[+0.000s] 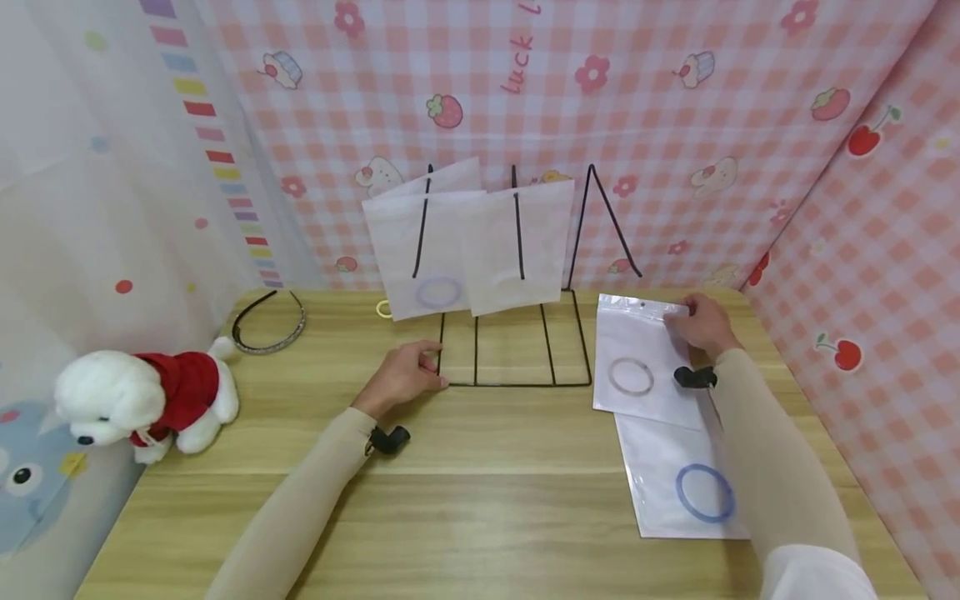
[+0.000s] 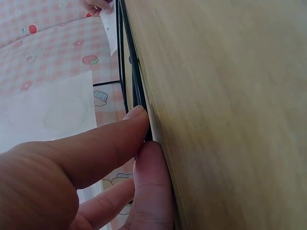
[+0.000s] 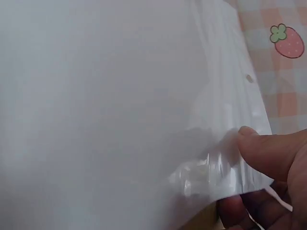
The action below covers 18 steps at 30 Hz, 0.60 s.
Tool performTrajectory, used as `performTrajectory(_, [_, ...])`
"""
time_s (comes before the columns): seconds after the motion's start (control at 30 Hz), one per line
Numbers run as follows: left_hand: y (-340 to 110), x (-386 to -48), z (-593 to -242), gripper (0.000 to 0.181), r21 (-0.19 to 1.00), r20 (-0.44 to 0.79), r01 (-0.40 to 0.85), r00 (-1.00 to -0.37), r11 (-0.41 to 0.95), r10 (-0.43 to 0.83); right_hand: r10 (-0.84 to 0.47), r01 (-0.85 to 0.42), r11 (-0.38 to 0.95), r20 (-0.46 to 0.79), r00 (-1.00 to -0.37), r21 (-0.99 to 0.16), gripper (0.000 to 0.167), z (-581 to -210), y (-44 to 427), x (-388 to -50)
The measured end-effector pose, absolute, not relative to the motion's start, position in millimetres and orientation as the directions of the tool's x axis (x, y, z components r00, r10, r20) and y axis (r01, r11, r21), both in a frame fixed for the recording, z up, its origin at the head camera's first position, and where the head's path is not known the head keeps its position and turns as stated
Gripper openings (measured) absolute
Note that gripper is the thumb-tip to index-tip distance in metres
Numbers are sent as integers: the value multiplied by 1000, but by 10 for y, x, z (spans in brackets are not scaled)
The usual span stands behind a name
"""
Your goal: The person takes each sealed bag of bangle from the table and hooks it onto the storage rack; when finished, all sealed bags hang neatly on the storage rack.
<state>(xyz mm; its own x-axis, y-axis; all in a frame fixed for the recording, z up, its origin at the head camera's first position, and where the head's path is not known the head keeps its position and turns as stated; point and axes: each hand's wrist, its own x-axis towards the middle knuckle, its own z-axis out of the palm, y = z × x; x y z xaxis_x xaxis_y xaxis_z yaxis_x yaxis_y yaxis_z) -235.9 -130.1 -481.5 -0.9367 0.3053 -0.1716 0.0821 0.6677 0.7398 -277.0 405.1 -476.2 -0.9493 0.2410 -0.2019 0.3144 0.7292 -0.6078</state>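
Wooden tabletop (image 1: 487,508): left hand (image 1: 401,375) pinches one rack (image 1: 517,385), right hand (image 1: 708,325) one pouch (image 1: 637,337) overlapping a second pouch (image 1: 652,483).

A pale, shiny bag (image 3: 120,105) fills most of the view, its creased edge running down toward the lower right corner. Near that edge is a small hole (image 3: 250,78). The right hand (image 3: 283,167) pinches the bag's corner — thumb on the near face, fingers (image 3: 268,211) behind it. Peach-and-white checked cloth (image 3: 283,96) shows beyond, with a printed strawberry (image 3: 289,42) — and a tan patch (image 3: 205,218) peeks out below the bag.
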Motion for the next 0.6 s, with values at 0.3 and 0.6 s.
performTrajectory(0.3, [-1276, -2354, -4808, 69, 731, -174, 83, -937, 677, 303, 201, 228, 726, -116, -973, -649, 36, -4754, 3991, -2657])
performTrajectory(0.6, [-1292, -2336, -4797, 67, 734, -186, 72, -935, 675, 302, 75, 4, 779, 87, -993, -627, 29, -4425, 3762, -2400])
